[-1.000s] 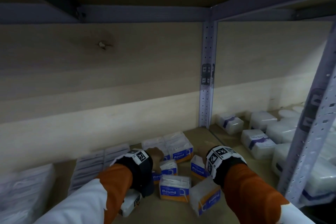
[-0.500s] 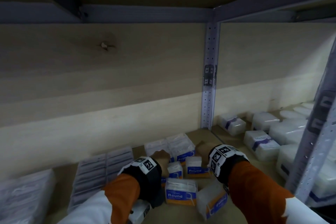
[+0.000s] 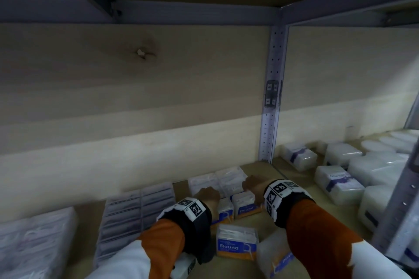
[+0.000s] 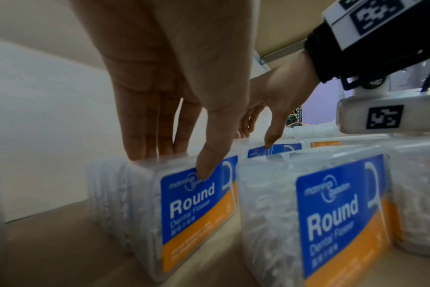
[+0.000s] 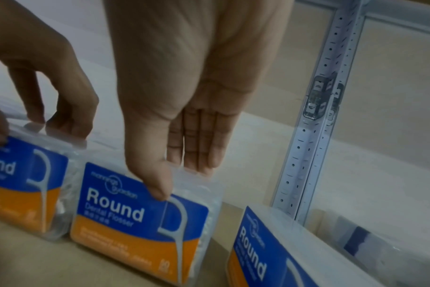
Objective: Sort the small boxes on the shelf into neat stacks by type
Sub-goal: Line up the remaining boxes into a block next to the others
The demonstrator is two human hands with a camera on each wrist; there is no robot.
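Several clear "Round" dental flosser boxes with blue and orange labels stand on the wooden shelf [image 3: 267, 170]. My left hand [image 3: 207, 195] [image 4: 179, 165] pinches the top of one box [image 3: 224, 213] [image 4: 192, 213], thumb on its label and fingers behind it. My right hand [image 3: 251, 186] [image 5: 178, 180] pinches the box beside it [image 3: 246, 207] [image 5: 140, 213] the same way. Both boxes stand upright on the shelf, side by side, just in front of a back row of clear boxes [image 3: 217, 181]. Another box [image 3: 237, 242] stands nearer to me, and a tilted one [image 3: 274, 258] lies at the front right.
Flat grey packs [image 3: 136, 210] and white bags [image 3: 34, 240] lie to the left. A perforated metal upright [image 3: 271, 97] divides off the right bay, which is filled with white packs with purple bands [image 3: 340, 181]. A front post [image 3: 403, 199] stands at the right. The upper shelf board hangs low overhead.
Both hands have moved deeper into the shelf with their boxes. The two boxes now stand next to each other, close to the back row.
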